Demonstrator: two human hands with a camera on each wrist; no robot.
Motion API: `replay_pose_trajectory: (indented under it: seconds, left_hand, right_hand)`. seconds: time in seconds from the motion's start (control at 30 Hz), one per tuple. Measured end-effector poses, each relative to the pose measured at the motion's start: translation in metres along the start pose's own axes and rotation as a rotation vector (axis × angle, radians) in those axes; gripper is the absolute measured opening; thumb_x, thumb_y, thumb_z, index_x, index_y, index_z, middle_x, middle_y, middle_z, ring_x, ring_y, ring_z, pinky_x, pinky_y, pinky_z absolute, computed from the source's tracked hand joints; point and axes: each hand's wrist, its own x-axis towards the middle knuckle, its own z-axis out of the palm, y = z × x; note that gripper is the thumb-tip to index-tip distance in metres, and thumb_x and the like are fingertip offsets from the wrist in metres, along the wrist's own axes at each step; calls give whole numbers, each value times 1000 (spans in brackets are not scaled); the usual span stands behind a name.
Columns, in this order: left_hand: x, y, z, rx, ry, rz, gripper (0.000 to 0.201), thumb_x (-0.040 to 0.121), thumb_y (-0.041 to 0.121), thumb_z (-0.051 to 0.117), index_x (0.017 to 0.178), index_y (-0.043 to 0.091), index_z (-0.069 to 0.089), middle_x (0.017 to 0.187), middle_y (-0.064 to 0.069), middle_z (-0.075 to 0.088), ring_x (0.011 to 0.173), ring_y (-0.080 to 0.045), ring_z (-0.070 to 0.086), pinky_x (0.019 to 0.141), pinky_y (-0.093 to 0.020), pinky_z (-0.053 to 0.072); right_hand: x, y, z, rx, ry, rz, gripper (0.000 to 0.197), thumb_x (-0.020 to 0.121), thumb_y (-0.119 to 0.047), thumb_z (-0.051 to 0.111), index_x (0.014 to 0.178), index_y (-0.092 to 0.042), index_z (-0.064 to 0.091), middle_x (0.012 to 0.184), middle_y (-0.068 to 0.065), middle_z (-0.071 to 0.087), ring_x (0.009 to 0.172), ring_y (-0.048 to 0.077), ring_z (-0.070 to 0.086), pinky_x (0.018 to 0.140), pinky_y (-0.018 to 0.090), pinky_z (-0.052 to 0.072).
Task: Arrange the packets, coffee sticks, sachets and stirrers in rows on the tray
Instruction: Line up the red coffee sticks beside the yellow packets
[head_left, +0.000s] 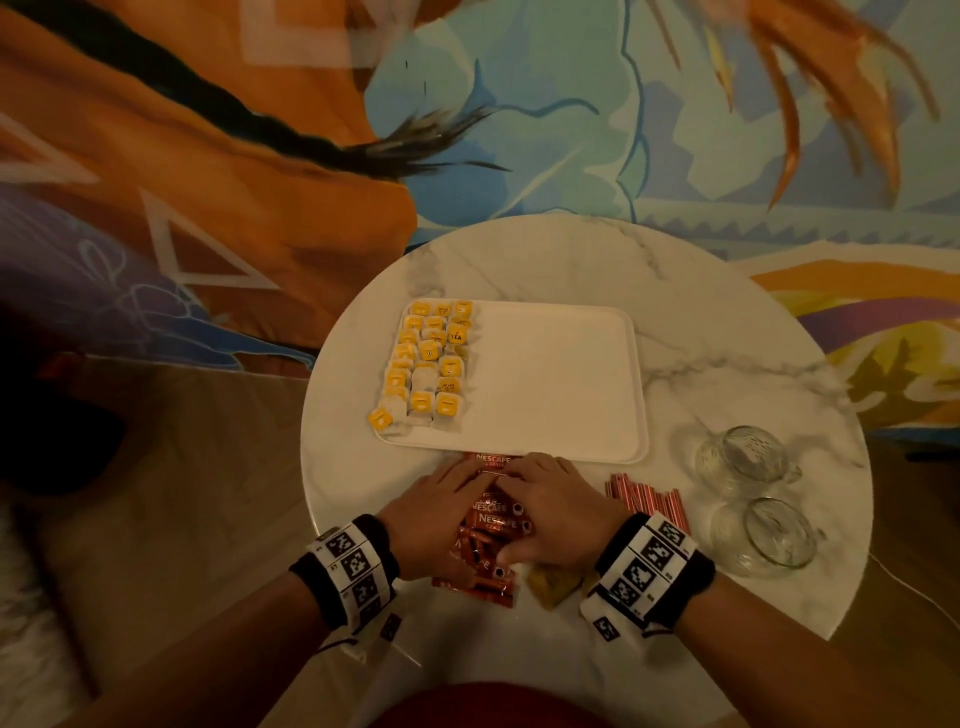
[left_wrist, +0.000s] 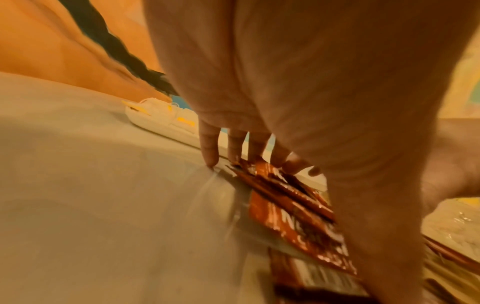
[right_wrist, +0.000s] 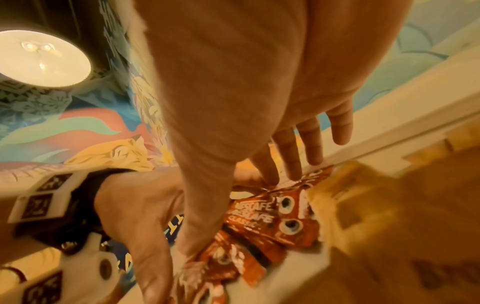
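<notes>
— How many trays were on the surface (head_left: 727, 332)?

— One white tray (head_left: 561, 374), with yellow-tagged packets (head_left: 426, 358) in three rows along its left side. I made it roughly twenty; several overlapped, so I could not count exactly.

— And the coffee sticks?

— A loose red pile (head_left: 493, 525) lay on the surface just in front of the tray's near edge. Too tangled to count; at least three labels were readable.

— The hands?

— Two, both on that pile. The left hand (head_left: 436, 514) had its fingers (left_wrist: 209, 148) straight, tips down on the pile's far edge and the surface. The right hand (head_left: 556, 509) also lay flat, fingers (right_wrist: 288, 156) extended onto the sticks, thumb down on the pile's near side. Neither grip had closed round anything.

— Anything else?

— A bundle of red-and-white stirrers (head_left: 649, 499) just right of the right hand, number unclear. One brownish sachet (head_left: 553, 584) beneath the right wrist. Two glass cups (head_left: 753, 499) further right.
</notes>
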Motion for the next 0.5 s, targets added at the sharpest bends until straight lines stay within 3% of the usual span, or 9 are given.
replay_pose_trajectory:
  seconds: [0.13,0.3,0.4,0.5]
  left_hand:
    - [5,2,8,-52,57,-4,115,59,76,75,153,35,22,153,13,29,139,-12,31,118,-40,31]
    - [11,0,9,13,67,-43,95,67,75,67,147,34,35,147,9,38,130,-17,40,109,-45,39]
    - [15,0,6,-15,89,-64,85,72,71,65,146,42,35,149,12,40,132,-18,40,110,-45,38]
    - [19,6,0,15,99,-95,68,77,61,68,138,42,46,143,11,48,130,-19,42,109,-44,37]
  right_hand:
    - [1,0,8,-34,-7,37,101,70,-69,71,150,-22,32,154,2,31,141,24,28,120,44,22]
    - [6,-4,10,-59,11,23,73,82,-51,70,143,-20,43,138,2,46,125,24,44,108,43,38]
    - [8,-5,8,-25,3,36,64,86,-46,68,141,-22,45,134,3,51,120,25,50,103,42,41]
    - [10,-3,4,11,9,49,50,90,-41,65,134,-22,52,130,3,57,115,26,55,98,41,43]
